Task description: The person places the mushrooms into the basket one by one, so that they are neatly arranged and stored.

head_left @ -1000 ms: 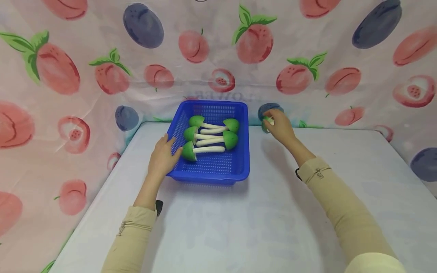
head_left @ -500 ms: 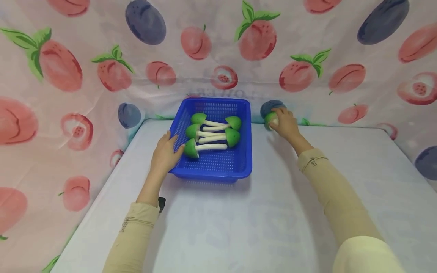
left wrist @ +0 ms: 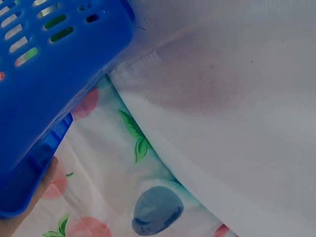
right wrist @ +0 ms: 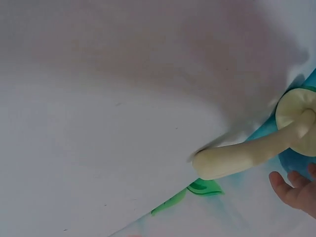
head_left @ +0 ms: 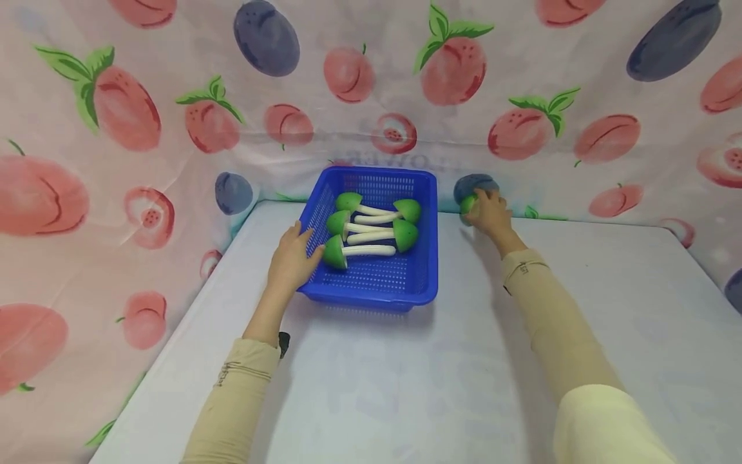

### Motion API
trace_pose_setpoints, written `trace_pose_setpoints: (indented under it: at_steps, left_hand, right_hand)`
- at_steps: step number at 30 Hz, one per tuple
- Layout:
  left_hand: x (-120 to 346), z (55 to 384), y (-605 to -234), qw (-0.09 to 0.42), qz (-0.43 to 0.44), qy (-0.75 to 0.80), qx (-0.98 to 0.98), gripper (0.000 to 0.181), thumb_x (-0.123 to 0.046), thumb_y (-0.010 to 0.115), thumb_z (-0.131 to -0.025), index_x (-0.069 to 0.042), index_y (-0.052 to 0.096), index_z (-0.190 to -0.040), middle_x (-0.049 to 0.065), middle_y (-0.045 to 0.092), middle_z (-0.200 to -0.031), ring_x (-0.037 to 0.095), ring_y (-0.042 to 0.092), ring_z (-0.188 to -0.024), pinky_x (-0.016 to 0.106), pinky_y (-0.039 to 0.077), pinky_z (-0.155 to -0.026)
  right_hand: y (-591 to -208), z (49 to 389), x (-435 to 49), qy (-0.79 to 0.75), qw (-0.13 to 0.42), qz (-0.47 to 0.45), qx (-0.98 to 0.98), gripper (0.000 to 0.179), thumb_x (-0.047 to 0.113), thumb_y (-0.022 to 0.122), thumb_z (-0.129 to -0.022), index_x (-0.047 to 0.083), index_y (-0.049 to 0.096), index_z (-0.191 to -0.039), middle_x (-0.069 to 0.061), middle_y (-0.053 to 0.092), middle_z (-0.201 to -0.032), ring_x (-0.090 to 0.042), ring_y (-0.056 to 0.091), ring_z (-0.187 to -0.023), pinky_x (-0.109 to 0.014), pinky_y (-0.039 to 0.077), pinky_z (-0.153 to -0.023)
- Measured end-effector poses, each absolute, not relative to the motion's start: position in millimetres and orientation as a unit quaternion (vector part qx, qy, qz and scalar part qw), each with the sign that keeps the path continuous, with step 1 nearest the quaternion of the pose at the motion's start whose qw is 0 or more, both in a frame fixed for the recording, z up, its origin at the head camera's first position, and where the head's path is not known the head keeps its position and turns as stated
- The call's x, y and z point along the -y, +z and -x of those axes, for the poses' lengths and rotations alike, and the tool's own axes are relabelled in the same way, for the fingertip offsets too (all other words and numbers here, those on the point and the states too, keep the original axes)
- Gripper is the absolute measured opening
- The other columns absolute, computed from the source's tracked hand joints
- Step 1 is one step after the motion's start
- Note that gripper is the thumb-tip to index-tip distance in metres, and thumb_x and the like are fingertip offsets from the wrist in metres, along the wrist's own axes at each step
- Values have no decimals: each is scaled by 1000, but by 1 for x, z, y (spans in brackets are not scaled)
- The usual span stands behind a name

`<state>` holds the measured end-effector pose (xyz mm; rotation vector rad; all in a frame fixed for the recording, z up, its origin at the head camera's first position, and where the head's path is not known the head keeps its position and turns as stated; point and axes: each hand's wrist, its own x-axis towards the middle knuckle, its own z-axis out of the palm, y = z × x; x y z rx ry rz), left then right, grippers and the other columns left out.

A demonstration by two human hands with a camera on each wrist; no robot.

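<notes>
My left hand (head_left: 288, 265) grips the left rim of a blue perforated plastic basket (head_left: 371, 299); in the left wrist view a finger lies along the outside of that rim. Several toy mushrooms (head_left: 334, 252) with green caps and white stems lie inside the basket. To its right, at the back edge of the table, my right hand (head_left: 491, 216) reaches over another green-capped mushroom (right wrist: 237, 160). The right wrist view shows its pale stem angled across the table edge and the cap's pale underside. Fingers (right wrist: 284, 187) of that hand are spread just below the cap; the thumb is hidden there.
A white-covered table (head_left: 371, 374) extends in front of the basket. Behind and to the left hangs a cloth (head_left: 382, 84) printed with peaches and blue fruit, meeting the table's back and left edges. The basket stands close to the back cloth.
My right hand has shifted slightly around the lone mushroom, now covering more of it. The whole scene drifts right in view. My left hand stays on the basket.
</notes>
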<state>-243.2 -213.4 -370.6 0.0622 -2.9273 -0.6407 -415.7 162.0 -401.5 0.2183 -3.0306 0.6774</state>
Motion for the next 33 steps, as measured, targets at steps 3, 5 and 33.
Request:
trace_pose_setpoints:
  at_steps: [3,5,33]
  left_hand:
    - [213,243,-372,71,-21,-216,974,55,-31,50,-96,2,42,-139,25,24,-152,40,22,-142,53,25,-114]
    - [213,243,-371,70,-18,-215,974,55,-31,50,-96,2,42,-139,25,24,-152,40,22,-142,54,25,-114]
    - [215,245,-370,71,-17,-212,975,54,-32,50,-96,2,45,-137,26,25,-151,41,23,-142,54,26,-113]
  right_hand:
    - [-403,416,-160,205,6,-66,976,73,30,62,-88,3,25,-145,-32,22,-147,-54,22,-133,-72,26,-101]
    - [-405,417,-161,198,4,-61,978,71,29,62,-88,2,27,-144,-30,24,-146,-52,23,-133,-71,27,-101]
    - [-370,418,-148,145,2,-137,980,61,10,70,-80,-11,40,-129,-42,32,-129,-57,34,-122,-62,38,-98]
